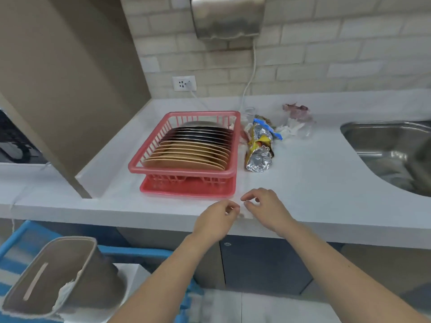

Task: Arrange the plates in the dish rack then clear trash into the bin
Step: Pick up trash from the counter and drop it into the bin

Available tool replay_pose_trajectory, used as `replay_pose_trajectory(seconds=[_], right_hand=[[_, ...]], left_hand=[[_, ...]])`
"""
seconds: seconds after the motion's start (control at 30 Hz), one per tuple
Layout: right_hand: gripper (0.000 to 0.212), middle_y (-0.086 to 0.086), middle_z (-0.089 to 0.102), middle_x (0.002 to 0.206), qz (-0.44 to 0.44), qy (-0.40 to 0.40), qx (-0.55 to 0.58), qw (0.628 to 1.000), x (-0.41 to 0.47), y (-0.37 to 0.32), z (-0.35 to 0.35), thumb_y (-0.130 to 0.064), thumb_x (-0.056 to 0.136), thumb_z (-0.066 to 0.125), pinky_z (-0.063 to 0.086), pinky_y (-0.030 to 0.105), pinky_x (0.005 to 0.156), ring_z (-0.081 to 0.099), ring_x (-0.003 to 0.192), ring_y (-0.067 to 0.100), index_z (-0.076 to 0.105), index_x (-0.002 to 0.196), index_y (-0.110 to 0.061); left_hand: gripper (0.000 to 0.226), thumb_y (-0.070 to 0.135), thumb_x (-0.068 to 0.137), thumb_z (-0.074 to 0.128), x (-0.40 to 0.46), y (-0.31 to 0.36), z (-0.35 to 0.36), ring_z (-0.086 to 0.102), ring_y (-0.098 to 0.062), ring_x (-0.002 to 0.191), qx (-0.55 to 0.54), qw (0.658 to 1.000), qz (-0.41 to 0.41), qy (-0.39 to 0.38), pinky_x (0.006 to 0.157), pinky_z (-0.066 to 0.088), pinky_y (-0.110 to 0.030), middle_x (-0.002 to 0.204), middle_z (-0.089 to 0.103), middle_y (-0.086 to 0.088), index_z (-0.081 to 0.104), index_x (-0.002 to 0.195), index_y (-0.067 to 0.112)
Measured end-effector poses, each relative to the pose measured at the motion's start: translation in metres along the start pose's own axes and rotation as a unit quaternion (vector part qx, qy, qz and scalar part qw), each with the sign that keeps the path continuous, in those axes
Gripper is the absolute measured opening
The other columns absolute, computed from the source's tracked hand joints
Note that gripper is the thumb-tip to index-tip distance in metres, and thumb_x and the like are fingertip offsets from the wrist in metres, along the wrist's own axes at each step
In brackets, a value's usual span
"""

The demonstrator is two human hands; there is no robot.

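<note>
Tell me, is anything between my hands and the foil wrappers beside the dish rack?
Nothing visible: bare counter lies between the right hand, the left hand and the foil wrappers; the dish rack sits to their left.

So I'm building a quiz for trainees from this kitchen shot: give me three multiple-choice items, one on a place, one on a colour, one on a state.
1. Where does the foil wrapper trash lie?
A. Inside the sink
B. On the counter, right of the dish rack
C. In the bin

2. What colour is the dish rack?
A. Pink-red
B. Green
C. White

3. How do the plates stand?
A. Stacked flat on the counter
B. Piled in the sink
C. On edge in a row in the rack

Answers: 1 B, the wrappers sit on the counter between rack and sink. 2 A, its plastic is pink-red. 3 C, their rims line up upright inside the rack.
</note>
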State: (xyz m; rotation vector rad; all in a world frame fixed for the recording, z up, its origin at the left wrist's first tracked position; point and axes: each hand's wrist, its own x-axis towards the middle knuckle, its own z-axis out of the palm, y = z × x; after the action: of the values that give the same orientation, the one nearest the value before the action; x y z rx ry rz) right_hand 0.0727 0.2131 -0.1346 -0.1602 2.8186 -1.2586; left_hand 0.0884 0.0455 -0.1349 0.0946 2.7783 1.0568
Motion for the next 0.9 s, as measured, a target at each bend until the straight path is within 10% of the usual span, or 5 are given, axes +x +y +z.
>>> replay_pose_trajectory(seconds=[0.5,0.9], right_hand=[[0.021,-0.003,0.067,0.108,0.046,0.007,0.010,0.999,0.073,0.102,-0.114,-0.014,0.091,0.054,0.048,0.029,0.080,0.057,0.099,0.016,0.069,0.103,-0.020],[0.016,-0.005,0.065,0.102,0.084,-0.011,0.030,0.996,0.122,0.127,-0.138,-0.019,0.091,0.055,0.049,0.028,0.076,0.060,0.088,0.013,0.065,0.093,-0.030]], left_hand=[[0.039,0.033,0.093,0.060,0.116,0.141,0.053,0.039,-0.020,0.124,-0.003,0.972,0.068,0.223,0.102,0.034,-0.031,0.130,0.047,-0.003,0.055,0.130,0.022],[0.075,0.055,0.086,0.061,0.217,0.142,0.052,0.041,-0.029,0.127,0.263,0.953,-0.064,0.137,0.095,0.043,-0.044,0.140,0.038,-0.009,0.034,0.144,0.017]])
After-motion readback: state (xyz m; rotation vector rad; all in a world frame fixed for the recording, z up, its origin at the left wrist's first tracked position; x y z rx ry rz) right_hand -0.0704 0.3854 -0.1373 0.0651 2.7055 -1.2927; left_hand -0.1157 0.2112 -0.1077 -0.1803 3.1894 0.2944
